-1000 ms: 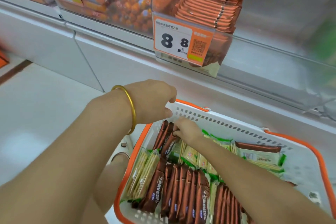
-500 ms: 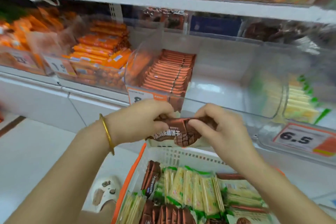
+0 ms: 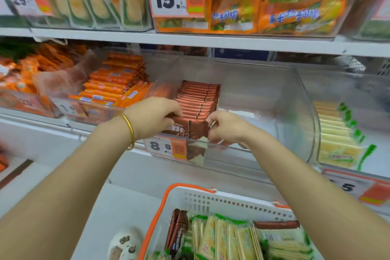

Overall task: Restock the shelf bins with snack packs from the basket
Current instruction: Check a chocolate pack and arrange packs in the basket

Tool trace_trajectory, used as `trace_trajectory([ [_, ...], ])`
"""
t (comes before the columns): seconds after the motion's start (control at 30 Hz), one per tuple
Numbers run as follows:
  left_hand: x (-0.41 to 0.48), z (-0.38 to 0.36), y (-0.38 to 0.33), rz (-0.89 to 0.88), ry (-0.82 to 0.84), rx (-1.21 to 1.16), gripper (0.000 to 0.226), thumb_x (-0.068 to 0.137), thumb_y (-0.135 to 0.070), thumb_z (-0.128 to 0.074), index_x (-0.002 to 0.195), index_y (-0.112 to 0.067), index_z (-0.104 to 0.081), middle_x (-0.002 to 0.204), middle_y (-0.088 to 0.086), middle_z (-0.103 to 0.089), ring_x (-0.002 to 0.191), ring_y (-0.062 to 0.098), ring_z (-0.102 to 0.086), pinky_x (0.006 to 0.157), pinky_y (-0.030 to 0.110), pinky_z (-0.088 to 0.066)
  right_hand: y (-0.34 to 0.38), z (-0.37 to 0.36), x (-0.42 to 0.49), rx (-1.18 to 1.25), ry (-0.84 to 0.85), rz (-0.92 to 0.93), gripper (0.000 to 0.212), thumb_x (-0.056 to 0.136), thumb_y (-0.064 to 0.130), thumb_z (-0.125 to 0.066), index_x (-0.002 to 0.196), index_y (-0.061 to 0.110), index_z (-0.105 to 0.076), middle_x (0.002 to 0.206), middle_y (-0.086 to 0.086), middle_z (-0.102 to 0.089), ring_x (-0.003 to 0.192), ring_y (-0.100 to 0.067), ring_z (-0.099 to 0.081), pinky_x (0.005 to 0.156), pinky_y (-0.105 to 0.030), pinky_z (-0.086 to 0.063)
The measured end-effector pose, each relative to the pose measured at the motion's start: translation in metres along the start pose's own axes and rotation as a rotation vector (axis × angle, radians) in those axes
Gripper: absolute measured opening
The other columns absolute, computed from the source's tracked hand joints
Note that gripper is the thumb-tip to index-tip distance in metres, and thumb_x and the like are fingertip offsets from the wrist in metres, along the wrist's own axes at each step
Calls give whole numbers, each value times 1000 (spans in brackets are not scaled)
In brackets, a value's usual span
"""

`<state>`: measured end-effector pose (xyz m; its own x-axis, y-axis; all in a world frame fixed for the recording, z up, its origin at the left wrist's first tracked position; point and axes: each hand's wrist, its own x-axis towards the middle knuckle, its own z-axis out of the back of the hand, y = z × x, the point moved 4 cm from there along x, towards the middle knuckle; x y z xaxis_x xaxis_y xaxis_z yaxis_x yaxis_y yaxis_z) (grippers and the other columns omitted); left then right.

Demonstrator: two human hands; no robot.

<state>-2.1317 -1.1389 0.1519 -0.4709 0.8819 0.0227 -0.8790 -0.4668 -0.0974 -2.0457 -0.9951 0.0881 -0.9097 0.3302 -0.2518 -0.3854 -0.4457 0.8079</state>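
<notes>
1. Left hand (image 3: 155, 117): fingers curled over the left end of a brown snack pack (image 3: 187, 129); gold bangle (image 3: 129, 128) on the wrist.
2. Right hand (image 3: 226, 127): fingers bent, pinching the right end of the same pack.
3. Pack held flat at the near left of the clear shelf bin (image 3: 253, 95), just above the 8.8 price tag (image 3: 166, 146); a row of matching brown packs (image 3: 198, 97) stands just behind it.
4. Basket (image 3: 200, 198) near, below the bin; brown packs at its left, green-edged packs (image 3: 228, 236) to the right.
</notes>
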Motion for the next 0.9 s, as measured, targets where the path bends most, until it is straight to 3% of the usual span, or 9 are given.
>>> trace_trajectory([
  [0.17,0,-12,12,12,84,-23,28,89,-7,-58,115,-16,-63,115,1,-63,107,19,-55,83,22,-37,4,3,-3,-7,41,49,21,78,2,-72,76,18,-59,70,0,-56,60,-14,-56,56,-26,-51],
  [0.27,2,-18,12,17,102,-22,29,91,-8,-55,116,-20,-64,116,-1,-63,108,19,-55,86,24,-40,4,1,-3,-7,69,38,18,80,0,-64,74,17,-63,75,-1,-60,71,-18,-60,71,-33,-55],
  [0.37,5,-24,11,23,117,-3,31,93,-10,-53,118,-24,-63,120,-3,-62,111,18,-54,93,31,-43,3,-2,-4,-48,60,36,14,83,2,-58,83,14,-66,80,0,-62,77,-19,-63,73,-34,-57],
  [0.47,5,-27,10,30,94,3,30,93,-10,-53,117,-23,-64,117,-4,-63,110,17,-55,92,30,-44,2,-5,-5,-81,28,62,25,86,-4,-53,72,15,-60,79,0,-58,77,-24,-67,73,-39,-59],
  [0.53,4,-29,9,24,60,-45,29,92,-7,-54,114,-21,-67,114,-3,-65,108,18,-56,91,27,-43,4,-2,-4,-153,-36,97,30,85,-6,-56,64,16,-56,75,1,-57,79,-24,-65,71,-31,-58],
  [0.67,2,-30,9,39,14,-150,31,91,1,-49,104,-16,-72,110,-2,-68,105,15,-59,88,18,-39,1,4,-2,-186,-125,94,28,84,-1,-65,63,14,-55,66,3,-56,57,-9,-56,50,-13,-47],
  [0.8,-5,-24,9,63,-104,-157,41,86,10,-41,99,-14,-71,106,1,-61,104,20,-57,90,30,-45,6,1,-1,-230,-162,145,20,83,3,-68,67,12,-60,70,5,-57,70,-12,-54,53,-11,-39],
  [0.9,-12,-25,8,6,-89,-154,44,77,15,-40,91,-13,-71,98,-1,-59,100,21,-54,87,36,-47,12,1,-3,-216,-129,108,19,89,17,-65,74,6,-62,77,-6,-59,71,-18,-56,63,-19,-50],
])
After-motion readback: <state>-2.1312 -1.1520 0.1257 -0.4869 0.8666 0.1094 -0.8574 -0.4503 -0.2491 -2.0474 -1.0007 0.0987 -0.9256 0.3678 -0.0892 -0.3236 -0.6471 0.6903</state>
